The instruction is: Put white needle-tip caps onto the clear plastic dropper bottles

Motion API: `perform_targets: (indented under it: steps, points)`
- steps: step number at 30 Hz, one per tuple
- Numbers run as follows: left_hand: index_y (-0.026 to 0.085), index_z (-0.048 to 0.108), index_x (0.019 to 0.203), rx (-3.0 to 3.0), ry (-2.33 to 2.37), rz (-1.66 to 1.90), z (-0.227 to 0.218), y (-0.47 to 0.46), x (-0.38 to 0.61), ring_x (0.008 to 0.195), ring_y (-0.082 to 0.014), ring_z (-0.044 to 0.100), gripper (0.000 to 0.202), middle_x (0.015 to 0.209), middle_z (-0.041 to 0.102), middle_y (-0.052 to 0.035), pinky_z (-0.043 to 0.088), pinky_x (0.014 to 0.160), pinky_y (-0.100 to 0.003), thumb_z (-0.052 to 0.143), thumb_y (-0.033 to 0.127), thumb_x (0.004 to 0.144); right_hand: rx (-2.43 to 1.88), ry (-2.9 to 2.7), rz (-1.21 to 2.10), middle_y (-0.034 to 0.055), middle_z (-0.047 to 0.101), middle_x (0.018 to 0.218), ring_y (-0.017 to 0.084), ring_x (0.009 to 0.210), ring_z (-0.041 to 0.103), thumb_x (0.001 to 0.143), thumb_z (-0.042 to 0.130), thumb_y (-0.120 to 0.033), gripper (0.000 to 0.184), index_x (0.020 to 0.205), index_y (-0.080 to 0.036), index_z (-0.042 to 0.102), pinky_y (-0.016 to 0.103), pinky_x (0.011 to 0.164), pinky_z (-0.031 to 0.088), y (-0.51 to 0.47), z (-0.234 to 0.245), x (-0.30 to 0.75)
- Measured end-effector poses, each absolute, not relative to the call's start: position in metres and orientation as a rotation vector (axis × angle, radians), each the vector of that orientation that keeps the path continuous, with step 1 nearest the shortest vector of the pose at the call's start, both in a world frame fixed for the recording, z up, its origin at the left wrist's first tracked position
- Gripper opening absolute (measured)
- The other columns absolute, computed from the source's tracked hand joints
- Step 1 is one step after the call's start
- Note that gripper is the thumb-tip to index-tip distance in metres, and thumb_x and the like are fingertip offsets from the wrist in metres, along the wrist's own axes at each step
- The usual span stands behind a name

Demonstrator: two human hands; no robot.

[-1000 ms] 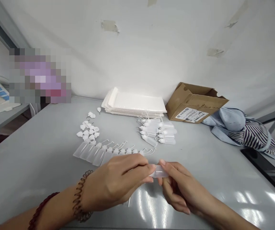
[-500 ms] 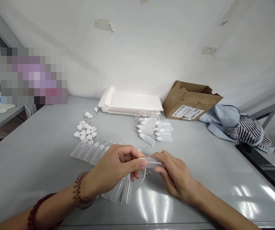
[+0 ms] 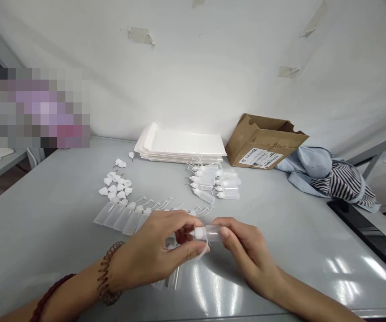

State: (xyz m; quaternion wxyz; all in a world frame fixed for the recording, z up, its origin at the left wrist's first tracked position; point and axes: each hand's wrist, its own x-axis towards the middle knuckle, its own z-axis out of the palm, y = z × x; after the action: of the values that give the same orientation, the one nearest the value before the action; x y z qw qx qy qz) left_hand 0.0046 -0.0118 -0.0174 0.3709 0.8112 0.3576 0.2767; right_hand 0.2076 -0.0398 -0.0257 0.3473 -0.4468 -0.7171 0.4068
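A small clear plastic btl is held on its side btwn both hands, over the front part of the grey table, w/ a white nozzle cap at its L end. The L hand is curled, its fingers pinched around the cap end. The R hand is loosely bent, its fingertips pressed on the far end of the btl. A thin clear tube is looped just below the cap. A coiled brown bracelet and a red beaded bracelet are worn on the L arm.

More clear btls are partly hidden under the L hand. A row of smooth, flat clear btls lies just behind the hands, toward the table's L side. A heap of white caps is placed behind that row. A cluster of capped btls lies nearer the back edge, beside a stack of white flat bags. A torn brown cardboard box w/ a printed label stands at the back edge. Blue and striped cloth is bunched at the R back corner, near a black strip by the R edge.
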Motion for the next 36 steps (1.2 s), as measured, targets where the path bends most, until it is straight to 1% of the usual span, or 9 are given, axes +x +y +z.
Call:
perform_targets:
  steps: [3,6,10,13,16,21,25,29,36]
  points:
    - [0.016,0.057,0.067,1.769,0.941,0.462,-0.01,-0.009,0.005,0.054,-0.0108,0.055,0.034,0.057,0.058,0.0018,0.043,0.052,-0.021,0.048,0.041,0.089,-0.957,-2.12,0.446,0.0051,0.058,0.075,0.013,0.059,0.051,0.096,0.033,-0.02,0.02,0.103,-0.014,0.051,0.024,0.052,0.042,-0.04,-0.031,0.211]
    - [0.016,0.057,0.069,1.467,0.831,0.349,-0.007,-0.008,0.006,0.05,-0.0111,0.054,0.041,0.053,0.057,0.0015,0.043,0.051,-0.022,0.043,0.048,0.09,-0.845,-2.219,0.032,0.008,0.061,0.075,0.015,0.058,0.051,0.098,0.031,-0.021,0.026,0.114,-0.01,0.047,0.024,0.047,0.042,-0.037,-0.034,0.213]
    - [0.014,0.059,0.071,1.176,0.735,0.318,-0.008,-0.008,0.007,0.045,-0.0115,0.053,0.051,0.052,0.056,0.0006,0.046,0.053,-0.025,0.036,0.055,0.089,-0.699,-2.254,-0.217,0.0099,0.06,0.07,0.017,0.059,0.052,0.098,0.033,-0.022,0.029,0.114,-0.004,0.048,0.026,0.047,0.043,-0.031,-0.034,0.213]
    - [0.014,0.058,0.068,1.174,0.734,0.316,-0.009,-0.008,0.006,0.042,-0.01,0.051,0.046,0.048,0.054,0.0021,0.045,0.053,-0.024,0.042,0.052,0.088,-0.655,-2.281,-0.265,0.0092,0.058,0.066,0.017,0.057,0.051,0.097,0.034,-0.021,0.029,0.112,-0.002,0.049,0.026,0.046,0.04,-0.029,-0.034,0.213]
    - [0.016,0.06,0.07,1.245,0.771,0.343,-0.009,-0.008,0.004,0.043,-0.0099,0.049,0.039,0.047,0.054,0.0032,0.044,0.054,-0.023,0.045,0.047,0.089,-0.8,-2.333,-0.045,0.0054,0.056,0.064,0.015,0.053,0.047,0.098,0.03,-0.024,0.028,0.109,-0.008,0.05,0.026,0.046,0.039,-0.031,-0.032,0.214]
    - [0.017,0.057,0.068,1.364,0.868,0.341,-0.01,-0.008,0.007,0.048,-0.0108,0.052,0.036,0.049,0.056,0.0033,0.043,0.057,-0.023,0.043,0.042,0.09,-1.072,-2.181,0.819,0.0026,0.057,0.074,0.013,0.062,0.051,0.098,0.03,-0.024,0.026,0.094,-0.017,0.054,0.024,0.058,0.042,-0.034,-0.021,0.211]
    - [0.018,0.052,0.063,1.489,0.94,0.32,-0.01,-0.009,0.01,0.051,-0.0112,0.051,0.037,0.052,0.057,0.0031,0.04,0.055,-0.021,0.042,0.04,0.091,-1.286,-1.953,1.298,-0.0046,0.038,0.059,0.009,0.053,0.037,0.098,0.03,-0.035,0.038,0.068,-0.018,0.045,0.022,0.052,0.032,-0.03,-0.014,0.211]
    - [0.018,0.05,0.06,1.636,1.003,0.31,-0.011,-0.013,0.012,0.052,-0.011,0.049,0.037,0.055,0.056,0.0027,0.036,0.053,-0.021,0.041,0.038,0.091,-1.319,-1.743,1.608,-0.0067,0.028,0.053,0.007,0.048,0.025,0.095,0.033,-0.047,0.044,0.061,-0.02,0.032,0.021,0.044,0.023,-0.027,-0.013,0.213]
    - [0.018,0.056,0.066,1.606,0.997,0.371,-0.009,-0.012,0.012,0.057,-0.0121,0.052,0.039,0.059,0.058,0.0012,0.04,0.057,-0.022,0.04,0.043,0.091,-1.283,-1.518,1.809,-0.0071,0.03,0.054,0.006,0.047,0.025,0.09,0.041,-0.054,0.045,0.062,-0.019,0.037,0.021,0.043,0.021,-0.024,-0.01,0.217]
